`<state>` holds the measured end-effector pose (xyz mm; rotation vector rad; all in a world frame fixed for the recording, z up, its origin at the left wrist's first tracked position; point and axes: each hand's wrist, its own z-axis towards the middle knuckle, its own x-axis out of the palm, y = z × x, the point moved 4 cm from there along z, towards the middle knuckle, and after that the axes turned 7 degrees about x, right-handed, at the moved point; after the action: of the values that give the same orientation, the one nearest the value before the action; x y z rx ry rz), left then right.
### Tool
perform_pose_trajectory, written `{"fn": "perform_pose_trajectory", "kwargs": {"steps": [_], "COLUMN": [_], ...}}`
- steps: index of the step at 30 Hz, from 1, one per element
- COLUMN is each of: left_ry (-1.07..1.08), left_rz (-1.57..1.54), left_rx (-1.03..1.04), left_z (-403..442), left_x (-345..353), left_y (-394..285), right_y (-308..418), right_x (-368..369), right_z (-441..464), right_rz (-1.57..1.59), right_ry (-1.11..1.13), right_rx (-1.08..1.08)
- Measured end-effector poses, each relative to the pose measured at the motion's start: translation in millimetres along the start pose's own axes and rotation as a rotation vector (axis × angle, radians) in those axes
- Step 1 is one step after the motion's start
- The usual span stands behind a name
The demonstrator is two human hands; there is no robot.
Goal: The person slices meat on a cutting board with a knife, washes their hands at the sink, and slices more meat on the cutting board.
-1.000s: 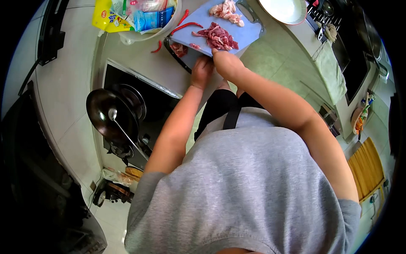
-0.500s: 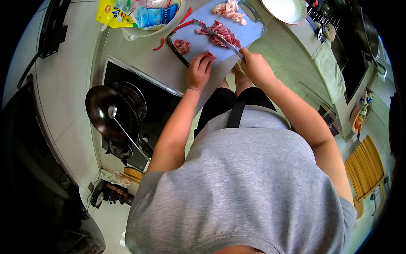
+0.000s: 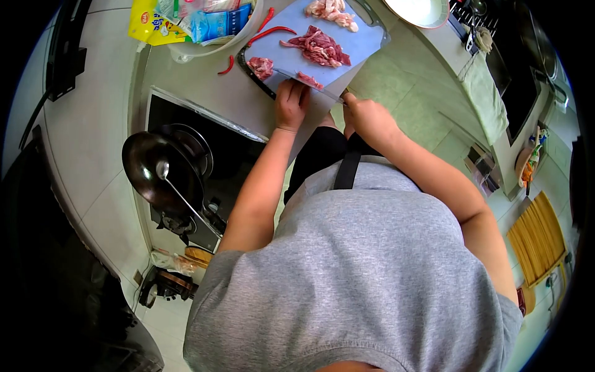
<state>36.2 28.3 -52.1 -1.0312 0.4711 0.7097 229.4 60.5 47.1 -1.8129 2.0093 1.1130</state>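
My right hand point(image 3: 370, 122) is wrapped round the handle of a kitchen knife point(image 3: 328, 94). Its blade lies low across the near edge of the blue cutting board point(image 3: 367, 46), right at a small strip of raw meat point(image 3: 308, 80). Curled fingers of my left hand point(image 3: 291, 106) press down at that meat, close beside the blade; the fingertips are partly hidden. Further up the board sits a pile of sliced red meat point(image 3: 319, 48), with pale fatty slices point(image 3: 331, 12) at the far end. A lump of meat point(image 3: 261, 67) rests near the left corner.
Red chillies point(image 3: 273, 32) lie on and beside the board. A white tub point(image 3: 186, 51) with food packets stands at the upper left. On the left, a wok point(image 3: 145, 164) holding a ladle point(image 3: 162, 170) sits by the stove. A white bowl point(image 3: 421, 11) is at the upper right.
The knife has moved from over the sliced pile down and left to the meat at my left hand. My right hand has come nearer my body. My left hand stays at the meat.
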Motion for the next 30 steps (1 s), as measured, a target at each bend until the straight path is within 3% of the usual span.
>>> {"fn": "perform_pose_trajectory", "kwargs": {"steps": [16,18,22,26,30], "left_ry": [-0.017,0.007,0.011,0.006,-0.017], "left_rz": [-0.039,-0.072,-0.037,-0.009,-0.008], "left_rx": [0.04,0.03,0.008,-0.001,0.046], "left_z": [4,3,5,4,-6], "left_x": [-1,-2,-2,0,1], "left_y": [-3,-3,2,0,2], "right_y": [-14,-1,14,-12,12], "right_x": [13,16,15,20,9], "right_z": [18,39,69,38,45], "right_rz": [0.125,0.141,0.019,0.107,0.061], "right_ry": [0.091,0.055,0.078,0.053,0.132], "right_rx": [0.047,-0.07,-0.052,-0.032,0.041]}}
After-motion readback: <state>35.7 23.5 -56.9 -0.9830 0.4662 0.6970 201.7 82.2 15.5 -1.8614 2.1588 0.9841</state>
